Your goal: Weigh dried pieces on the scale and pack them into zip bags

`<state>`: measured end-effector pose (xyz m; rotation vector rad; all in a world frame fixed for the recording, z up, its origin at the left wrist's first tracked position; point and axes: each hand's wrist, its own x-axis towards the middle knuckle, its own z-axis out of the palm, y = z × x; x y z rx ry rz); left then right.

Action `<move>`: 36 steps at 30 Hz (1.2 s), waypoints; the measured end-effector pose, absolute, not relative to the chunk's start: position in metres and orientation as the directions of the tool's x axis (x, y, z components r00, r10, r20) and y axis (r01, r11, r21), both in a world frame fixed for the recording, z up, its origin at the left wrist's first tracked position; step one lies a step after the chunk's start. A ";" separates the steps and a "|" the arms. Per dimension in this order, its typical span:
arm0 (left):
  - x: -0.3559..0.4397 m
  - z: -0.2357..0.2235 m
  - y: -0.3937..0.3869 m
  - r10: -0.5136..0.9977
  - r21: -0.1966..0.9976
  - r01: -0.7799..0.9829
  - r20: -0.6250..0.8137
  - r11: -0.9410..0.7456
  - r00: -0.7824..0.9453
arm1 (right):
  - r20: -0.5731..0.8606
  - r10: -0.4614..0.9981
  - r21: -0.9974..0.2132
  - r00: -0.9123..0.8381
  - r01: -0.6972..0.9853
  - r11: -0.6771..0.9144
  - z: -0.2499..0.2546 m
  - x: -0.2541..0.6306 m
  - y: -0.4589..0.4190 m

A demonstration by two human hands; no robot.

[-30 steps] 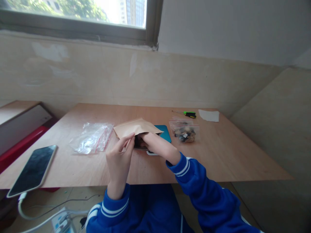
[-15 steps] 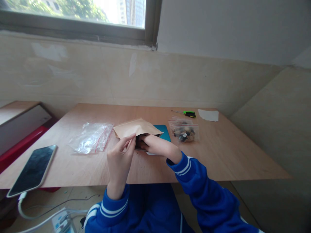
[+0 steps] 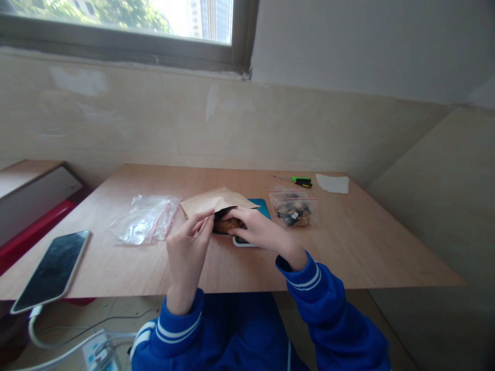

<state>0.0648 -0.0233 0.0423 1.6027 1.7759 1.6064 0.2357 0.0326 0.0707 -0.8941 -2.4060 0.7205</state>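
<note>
A brown paper bag (image 3: 216,200) lies on a blue flat device with a white edge, perhaps a scale (image 3: 263,207), its open mouth facing me. My left hand (image 3: 190,239) pinches the near left edge of the bag's mouth between thumb and fingers. At the right of the opening, my right hand (image 3: 260,226) reaches in with its fingers bent and partly hidden. Brown lumpy contents (image 3: 228,225) show between its thumb and fingers. What exactly those fingers grip is not clear.
Right of the bag sits a clear zip bag (image 3: 296,212) of tan and dark pieces. Behind it lie screwdrivers (image 3: 299,180) and a white paper piece (image 3: 332,183). Leftward are clear plastic bags (image 3: 145,219) and a phone (image 3: 52,270) on a cable at the table's edge.
My right hand has drawn back a little to the right, partly out of the bag, so the brown contents show more. My left hand keeps its pinch and has shifted slightly left.
</note>
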 end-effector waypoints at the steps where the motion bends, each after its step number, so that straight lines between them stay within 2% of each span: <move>1: 0.064 0.044 -0.022 0.819 0.820 0.531 0.447 -0.215 -0.360 | 0.265 0.707 -0.633 -0.656 0.434 0.641 0.071 0.236 0.031; 9: 0.060 0.056 -0.016 0.848 0.870 0.436 0.398 -0.229 -0.348 | 0.435 0.797 -0.711 -0.418 0.384 0.590 0.069 0.235 0.021; 16: 0.057 0.058 -0.012 0.842 0.874 0.439 0.390 -0.210 -0.373 | 0.572 0.717 -0.685 -0.397 0.249 0.685 0.067 0.237 0.016; 19: 0.055 0.059 -0.010 0.831 0.856 0.464 0.420 -0.228 -0.365 | 0.613 0.748 -0.746 -0.254 0.125 0.654 0.066 0.244 0.017; 23: 0.053 0.060 -0.011 0.825 0.850 0.475 0.427 -0.226 -0.371 | 0.605 0.794 -0.796 0.057 0.016 0.605 0.055 0.270 0.037; 25: 0.053 0.059 -0.012 0.826 0.858 0.464 0.418 -0.223 -0.377 | 0.558 0.809 -0.826 0.181 0.034 0.562 0.041 0.285 0.054; 27: 0.053 0.058 -0.013 0.830 0.868 0.446 0.406 -0.220 -0.382 | 0.474 0.856 -0.880 0.206 0.094 0.465 0.022 0.297 0.072; 31: 0.053 0.055 -0.014 0.836 0.879 0.426 0.389 -0.213 -0.386 | 0.328 0.943 -0.901 0.064 0.320 0.291 -0.020 0.299 0.099; 36: 0.052 0.054 -0.014 0.833 0.875 0.440 0.391 -0.204 -0.391 | 0.323 0.946 -0.830 -0.021 0.474 0.294 -0.048 0.290 0.116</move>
